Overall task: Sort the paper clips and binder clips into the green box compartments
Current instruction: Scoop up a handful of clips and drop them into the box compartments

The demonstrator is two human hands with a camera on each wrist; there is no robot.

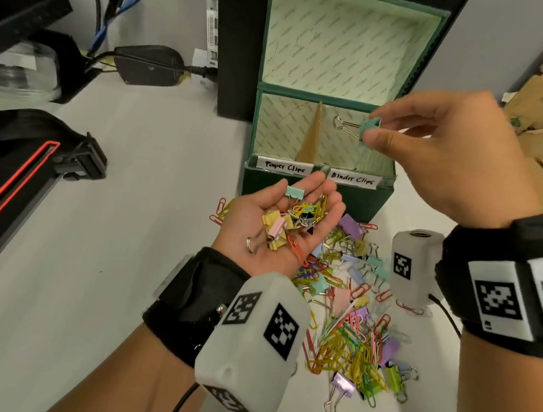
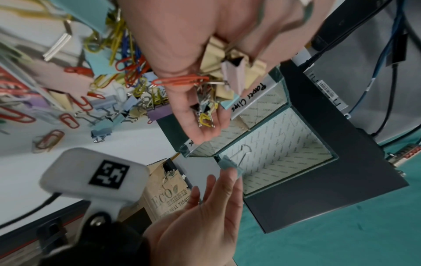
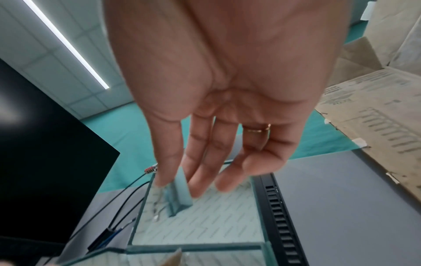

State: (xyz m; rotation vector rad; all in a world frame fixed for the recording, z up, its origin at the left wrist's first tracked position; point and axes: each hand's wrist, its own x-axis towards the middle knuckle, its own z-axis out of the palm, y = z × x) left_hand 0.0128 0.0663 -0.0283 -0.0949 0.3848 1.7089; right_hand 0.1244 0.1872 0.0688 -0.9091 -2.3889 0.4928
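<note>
Pinching teal binder clip, right hand, handles pointing left, lengthwise horizontal

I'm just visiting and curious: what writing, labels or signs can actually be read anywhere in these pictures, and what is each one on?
"Paper Clips": handwritten white label on the green box, front left.
"Binder Clips": handwritten white label, front right.
"ECO ... ROLL TISSUE": cardboard carton; the middle word is blurred.
Repeated pale print on the box lining: too small to read.
Barcode sticker on the dark tower: too small.
Square black-and-white markers on the wrist cameras: patterns, no words.
</note>
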